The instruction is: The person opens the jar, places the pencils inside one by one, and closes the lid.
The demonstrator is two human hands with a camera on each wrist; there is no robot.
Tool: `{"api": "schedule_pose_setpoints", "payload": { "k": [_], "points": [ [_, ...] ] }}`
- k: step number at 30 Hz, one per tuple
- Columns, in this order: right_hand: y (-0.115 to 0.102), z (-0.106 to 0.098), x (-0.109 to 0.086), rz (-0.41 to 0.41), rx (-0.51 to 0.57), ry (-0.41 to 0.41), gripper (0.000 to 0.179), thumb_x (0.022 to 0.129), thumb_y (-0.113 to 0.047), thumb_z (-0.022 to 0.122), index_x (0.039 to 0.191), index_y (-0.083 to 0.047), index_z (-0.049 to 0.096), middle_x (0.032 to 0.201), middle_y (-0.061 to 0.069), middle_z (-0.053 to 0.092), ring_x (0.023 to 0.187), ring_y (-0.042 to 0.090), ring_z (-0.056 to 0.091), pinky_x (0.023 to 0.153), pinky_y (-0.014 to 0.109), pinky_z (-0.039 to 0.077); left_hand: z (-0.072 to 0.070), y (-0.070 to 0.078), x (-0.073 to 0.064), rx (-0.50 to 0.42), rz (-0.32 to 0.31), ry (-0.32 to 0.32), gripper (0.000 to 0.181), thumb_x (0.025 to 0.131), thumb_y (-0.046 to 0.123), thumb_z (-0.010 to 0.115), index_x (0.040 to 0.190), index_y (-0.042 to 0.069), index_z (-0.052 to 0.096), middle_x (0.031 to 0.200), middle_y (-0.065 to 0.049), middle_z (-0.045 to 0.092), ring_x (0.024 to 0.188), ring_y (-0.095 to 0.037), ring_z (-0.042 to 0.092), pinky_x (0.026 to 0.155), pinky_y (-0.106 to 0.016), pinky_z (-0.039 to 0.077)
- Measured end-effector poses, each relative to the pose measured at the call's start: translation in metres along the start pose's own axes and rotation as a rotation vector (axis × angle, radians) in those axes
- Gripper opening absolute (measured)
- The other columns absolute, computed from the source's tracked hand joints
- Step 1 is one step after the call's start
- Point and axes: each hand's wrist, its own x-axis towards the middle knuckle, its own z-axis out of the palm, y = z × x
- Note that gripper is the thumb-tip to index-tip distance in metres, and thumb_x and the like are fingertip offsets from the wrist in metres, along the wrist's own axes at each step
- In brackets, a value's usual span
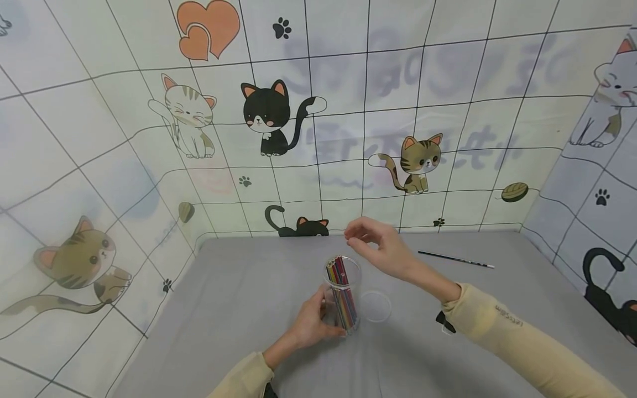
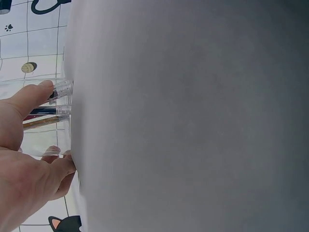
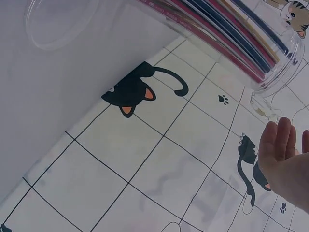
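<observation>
My left hand point(image 1: 312, 320) grips a clear jar point(image 1: 354, 279) low on its side, thumb near the base. The jar stands on the grey table, holding a bundle of colored pencils point(image 1: 343, 301) that lean to one side. In the left wrist view, fingers and thumb wrap the jar point(image 2: 41, 140) from two sides. Just above and right of the jar's mouth hovers my right hand point(image 1: 380, 249), its fingers loosely bent around nothing. In the right wrist view, that hand point(image 3: 285, 162) is apart from the jar's rim point(image 3: 289, 65), where the pencil ends point(image 3: 263, 63) show.
A round clear lid point(image 1: 375, 307) lies flat on the table point(image 1: 239, 309), right of the jar. Farther right, a single dark pencil point(image 1: 455, 259) lies near the back edge. A cat-print cloth point(image 1: 338, 138) with grid lines rises behind and at both sides.
</observation>
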Motion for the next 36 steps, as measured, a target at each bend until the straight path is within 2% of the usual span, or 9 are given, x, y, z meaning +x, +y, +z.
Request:
{"api": "schedule_pose_setpoints", "payload": {
  "k": [5, 13, 19, 25, 30, 36],
  "points": [
    [0.005, -0.012, -0.005, 0.023, -0.023, 0.032, 0.015, 0.096, 0.003, 0.060, 0.108, -0.005, 0.064, 0.097, 0.003, 0.067, 0.088, 0.020, 0.065, 0.076, 0.030, 0.056, 0.001, -0.001, 0.000, 0.010, 0.010, 0.006, 0.102, 0.067, 0.008, 0.093, 0.150, 0.011, 0.034, 0.130, -0.017, 0.054, 0.126, -0.039, 0.051, 0.102, -0.047, 0.045],
    [0.026, -0.048, -0.030, 0.205, -0.015, 0.067, 0.014, 0.097, 0.002, 0.059, 0.110, -0.001, 0.062, 0.099, 0.010, 0.065, 0.088, 0.015, 0.066, 0.076, 0.025, 0.056, 0.002, -0.001, 0.000, 0.009, 0.010, 0.001, 0.100, 0.067, 0.007, 0.093, 0.148, 0.010, 0.035, 0.131, -0.017, 0.053, 0.128, -0.040, 0.050, 0.103, -0.047, 0.044],
    [0.054, -0.075, -0.054, 0.276, -0.105, 0.090, 0.017, 0.095, 0.005, 0.061, 0.111, 0.001, 0.061, 0.098, 0.015, 0.066, 0.086, 0.019, 0.066, 0.070, 0.021, 0.056, 0.001, -0.001, 0.000, -0.006, 0.002, -0.001, 0.098, 0.068, 0.006, 0.092, 0.147, 0.010, 0.036, 0.130, -0.016, 0.054, 0.127, -0.039, 0.051, 0.103, -0.047, 0.044],
    [0.085, -0.099, -0.076, 0.338, -0.234, 0.099, 0.018, 0.096, 0.001, 0.063, 0.113, 0.001, 0.062, 0.100, 0.011, 0.067, 0.089, 0.017, 0.064, 0.071, 0.018, 0.053, 0.002, -0.002, 0.001, 0.005, -0.011, 0.000, 0.095, 0.068, 0.007, 0.092, 0.146, 0.011, 0.038, 0.129, -0.014, 0.054, 0.126, -0.037, 0.052, 0.103, -0.046, 0.045],
    [0.105, -0.115, -0.089, 0.384, -0.331, 0.085, 0.019, 0.095, 0.001, 0.064, 0.114, 0.003, 0.061, 0.103, 0.015, 0.065, 0.093, 0.029, 0.063, 0.074, 0.018, 0.050, 0.002, -0.003, 0.001, 0.001, -0.005, 0.005, 0.092, 0.068, 0.007, 0.092, 0.143, 0.011, 0.040, 0.128, -0.014, 0.054, 0.126, -0.037, 0.052, 0.103, -0.046, 0.045],
    [0.122, -0.128, -0.102, 0.461, -0.385, 0.051, 0.023, 0.095, 0.003, 0.063, 0.117, 0.005, 0.060, 0.106, 0.023, 0.064, 0.095, 0.039, 0.063, 0.070, 0.025, 0.052, 0.002, -0.004, 0.001, 0.010, 0.018, 0.002, 0.092, 0.068, 0.008, 0.093, 0.143, 0.010, 0.039, 0.128, -0.015, 0.055, 0.124, -0.037, 0.053, 0.101, -0.046, 0.047]
  ]
}}
